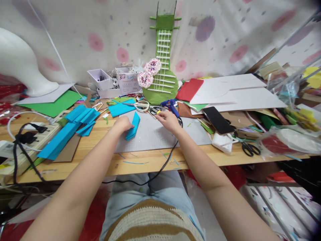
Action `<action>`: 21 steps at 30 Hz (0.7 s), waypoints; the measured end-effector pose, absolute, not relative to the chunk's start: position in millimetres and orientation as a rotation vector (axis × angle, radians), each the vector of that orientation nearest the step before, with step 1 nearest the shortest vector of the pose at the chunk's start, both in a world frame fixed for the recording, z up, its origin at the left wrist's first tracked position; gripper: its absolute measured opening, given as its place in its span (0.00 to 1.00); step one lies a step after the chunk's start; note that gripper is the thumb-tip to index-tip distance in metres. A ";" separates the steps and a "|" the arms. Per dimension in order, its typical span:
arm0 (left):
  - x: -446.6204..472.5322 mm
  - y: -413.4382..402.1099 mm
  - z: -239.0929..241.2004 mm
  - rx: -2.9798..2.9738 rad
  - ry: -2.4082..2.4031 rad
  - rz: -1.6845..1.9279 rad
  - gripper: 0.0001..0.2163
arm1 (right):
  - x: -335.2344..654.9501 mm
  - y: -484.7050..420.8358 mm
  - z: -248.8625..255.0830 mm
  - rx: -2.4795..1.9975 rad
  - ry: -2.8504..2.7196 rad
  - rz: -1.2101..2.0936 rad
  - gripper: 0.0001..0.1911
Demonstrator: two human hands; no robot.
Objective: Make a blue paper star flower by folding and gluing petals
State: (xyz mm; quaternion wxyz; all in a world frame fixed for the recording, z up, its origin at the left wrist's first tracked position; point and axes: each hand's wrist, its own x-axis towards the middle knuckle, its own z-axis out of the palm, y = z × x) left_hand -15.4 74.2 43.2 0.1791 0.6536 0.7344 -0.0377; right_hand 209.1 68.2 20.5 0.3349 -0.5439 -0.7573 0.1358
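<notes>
My left hand (123,124) is closed on a folded blue paper piece (133,126), its thumb lying along the near side. The folded piece stands tilted over a grey cutting board (152,142). My right hand (169,121) reaches to the back of the board, its fingertips pinched at the black and yellow handles of a pair of scissors (155,109). Much of those scissors is hidden by the fingers and nearby clutter. Just behind my right hand lies a blue glue gun (171,106). White-handled scissors (141,106) rest on a flat blue paper (121,108).
A green guitar-shaped craft (162,80) leans at the back. Blue folded strips (67,130) and a power strip (30,147) lie left. To the right are a phone (218,119), white boards (225,90) and black scissors (250,149). A black cord (167,160) crosses the front edge.
</notes>
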 end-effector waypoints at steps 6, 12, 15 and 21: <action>-6.6 79.5 48.9 1.791 2.061 -0.173 0.13 | 207.1 56.6 15.0 -1.367 -1.961 0.280 0.15; -8.0 74.1 47.9 1.847 2.070 -0.049 0.08 | 205.5 47.4 14.1 -1.129 -2.259 0.021 0.13; -6.9 70.1 48.1 1.917 2.108 0.012 0.07 | 204.6 43.8 14.4 -1.119 -2.407 -0.035 0.10; -14.4 68.6 43.0 1.713 2.047 0.522 0.08 | 199.4 33.2 16.3 -1.192 -2.623 -0.196 0.14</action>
